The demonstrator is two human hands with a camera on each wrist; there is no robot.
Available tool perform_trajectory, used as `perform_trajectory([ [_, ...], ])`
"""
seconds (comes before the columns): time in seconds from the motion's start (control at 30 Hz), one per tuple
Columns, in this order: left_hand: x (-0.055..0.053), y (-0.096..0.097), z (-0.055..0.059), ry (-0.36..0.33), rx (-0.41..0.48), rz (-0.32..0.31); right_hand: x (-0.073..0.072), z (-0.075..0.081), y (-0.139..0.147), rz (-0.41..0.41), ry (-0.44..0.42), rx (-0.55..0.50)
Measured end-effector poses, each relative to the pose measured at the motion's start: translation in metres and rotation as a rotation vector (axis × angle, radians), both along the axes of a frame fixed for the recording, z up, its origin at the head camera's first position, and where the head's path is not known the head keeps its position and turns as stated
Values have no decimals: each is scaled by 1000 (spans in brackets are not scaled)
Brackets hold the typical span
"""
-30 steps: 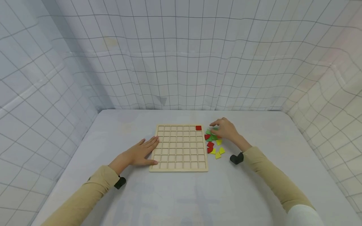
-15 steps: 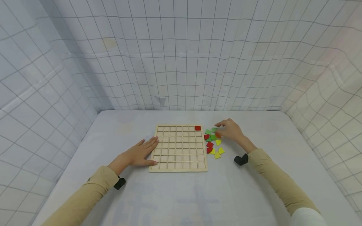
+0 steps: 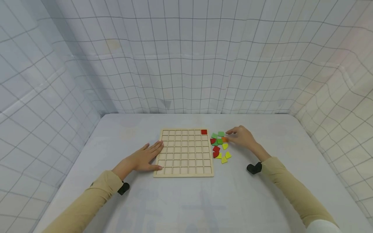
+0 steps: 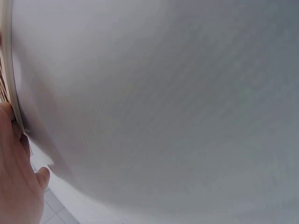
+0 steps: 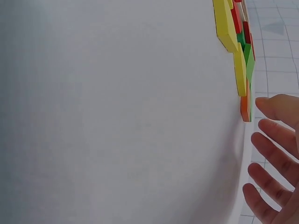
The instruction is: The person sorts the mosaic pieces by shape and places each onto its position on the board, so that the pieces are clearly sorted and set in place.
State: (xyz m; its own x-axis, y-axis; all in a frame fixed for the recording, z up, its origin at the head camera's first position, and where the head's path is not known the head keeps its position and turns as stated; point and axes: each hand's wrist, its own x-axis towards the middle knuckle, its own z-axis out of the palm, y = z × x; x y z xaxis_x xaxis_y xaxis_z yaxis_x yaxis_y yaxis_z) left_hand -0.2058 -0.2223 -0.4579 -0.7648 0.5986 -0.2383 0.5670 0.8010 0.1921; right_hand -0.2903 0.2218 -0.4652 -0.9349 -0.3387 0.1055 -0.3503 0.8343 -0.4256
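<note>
A pale wooden grid board (image 3: 185, 174) lies on the table, with one red square tile (image 3: 204, 132) in its far right cell. My left hand (image 3: 145, 157) rests with spread fingers on the board's left edge. To the right of the board, my right hand (image 3: 242, 138) hovers beside an orange tile (image 3: 224, 139). Its fingers are spread and loosely bent, with nothing between them in the right wrist view. Green tiles (image 3: 221, 133), red tiles (image 3: 216, 149) and yellow tiles (image 3: 224, 160) lie loosely between this hand and the board, some overlapping.
The white table (image 3: 186, 200) has its far edge close to a hanging grid-patterned curtain (image 3: 186, 64), which also closes off both sides. Black wrist devices (image 3: 254, 168) sit under both sleeves.
My right hand has drawn back rightward from the tiles, uncovering the green tile and the orange one. My left hand has stayed on the board.
</note>
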Motion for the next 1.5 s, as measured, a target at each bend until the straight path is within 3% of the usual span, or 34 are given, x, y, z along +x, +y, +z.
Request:
perform_trajectory([
  [0.23,-1,1,0,-5,-12,4,6,-3,5,44,30,-6],
  [0.93,0,1,1,-10,-15,9,8,-1,5,51,-35,19],
  [1.5,2,1,4,-14,-11,13,12,-4,7,53,-2,26],
])
